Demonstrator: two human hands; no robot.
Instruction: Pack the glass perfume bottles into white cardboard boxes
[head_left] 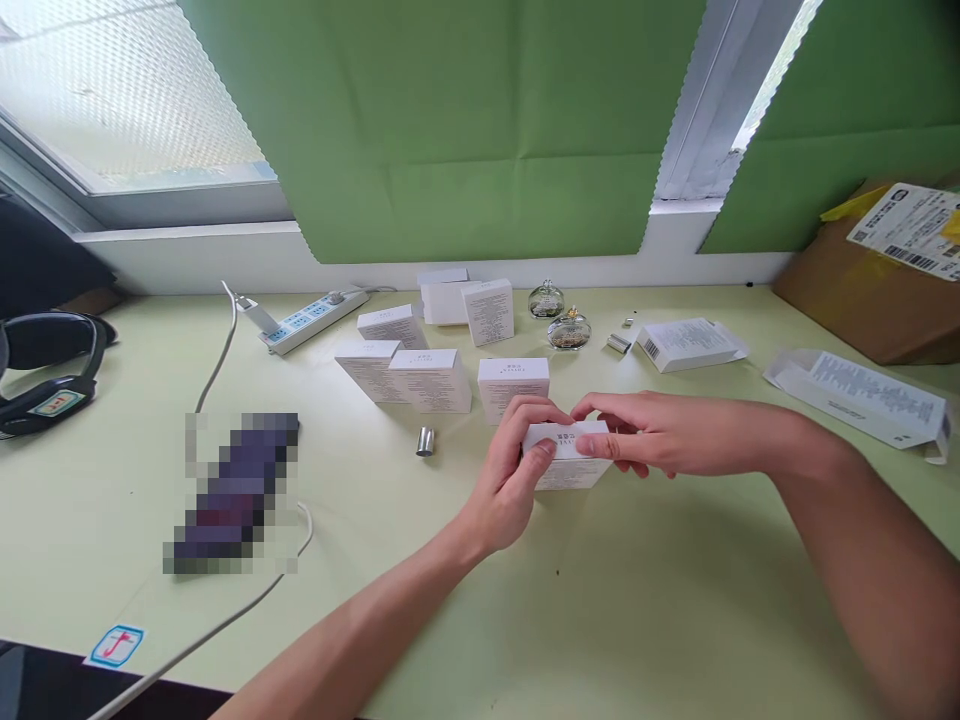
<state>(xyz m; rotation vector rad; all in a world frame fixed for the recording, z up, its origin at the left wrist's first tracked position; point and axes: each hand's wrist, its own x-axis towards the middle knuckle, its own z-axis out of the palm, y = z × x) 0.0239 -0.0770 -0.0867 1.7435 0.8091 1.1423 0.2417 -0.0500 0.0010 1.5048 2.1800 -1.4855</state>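
Note:
Both my hands hold one small white box [564, 468] just above the pale green table [645, 600]. My left hand [514, 480] grips its left end with thumb and fingers wrapped round it. My right hand [651, 432] pinches its top right edge with fingers pressed together. Right behind the held box stands another white box [510, 383]. Several more white boxes [429, 380] stand further back and to the left. Two small glass bottles [568, 329] sit behind them, near the wall.
A small silver cap [425, 441] lies left of my hands. A power strip [313, 319] and white cable [217, 370] run at the back left. Flattened white cartons [688, 343] and a leaflet box [874, 395] lie right. A cardboard box [874, 290] stands far right; headphones [46, 385] far left.

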